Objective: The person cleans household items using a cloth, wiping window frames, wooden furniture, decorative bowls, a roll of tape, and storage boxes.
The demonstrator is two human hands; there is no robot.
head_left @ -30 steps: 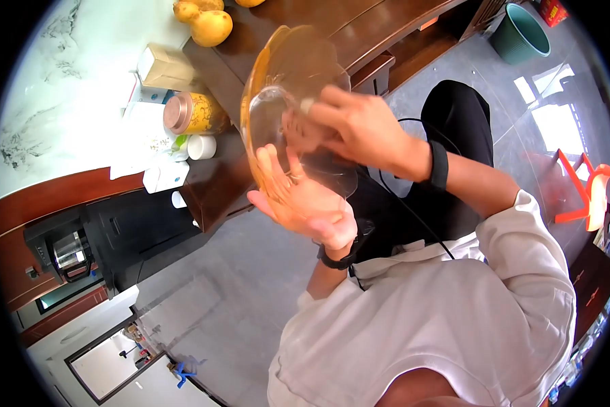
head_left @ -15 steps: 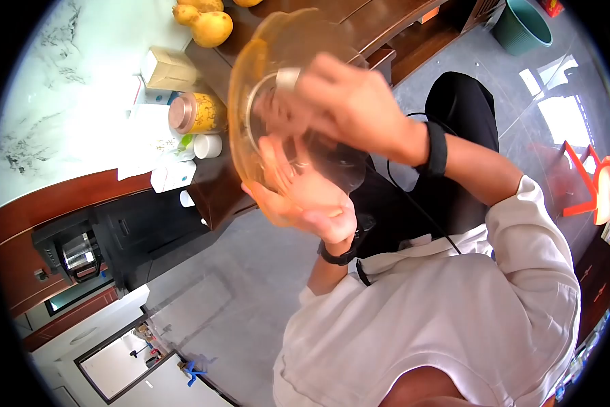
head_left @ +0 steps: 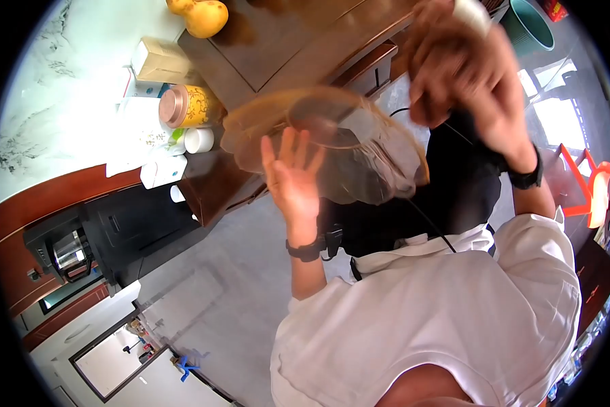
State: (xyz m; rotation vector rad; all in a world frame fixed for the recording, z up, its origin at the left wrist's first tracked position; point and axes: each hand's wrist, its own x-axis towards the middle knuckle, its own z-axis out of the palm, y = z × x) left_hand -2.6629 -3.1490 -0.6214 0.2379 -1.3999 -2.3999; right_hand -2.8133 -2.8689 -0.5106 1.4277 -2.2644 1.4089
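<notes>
A clear bowl with an amber, scalloped rim (head_left: 251, 136) is tilted between my hands, over my lap and the edge of the wooden furniture. My left hand (head_left: 295, 186) is at the bowl's left side, palm up toward me and fingers spread. Whether it bears the bowl's weight I cannot tell. Apart from the bowl, up and to the right, is my right hand (head_left: 474, 81), blurred, with its fingers curled. A small white piece (head_left: 471, 15) shows at its fingertips; its kind is unclear. Both wrists wear black bands.
Along the brown wooden table (head_left: 278, 41) stand a yellow gourd (head_left: 206, 19), a tan box (head_left: 166, 61), a yellow tin (head_left: 193, 106) and a white cup (head_left: 198, 140). A green bin (head_left: 527, 27) and an orange stool (head_left: 598, 190) are on the right.
My right hand has moved away from the bowl, up and right, with the white piece. The bowl has shifted down and right and tilted differently. My left fingers are more spread.
</notes>
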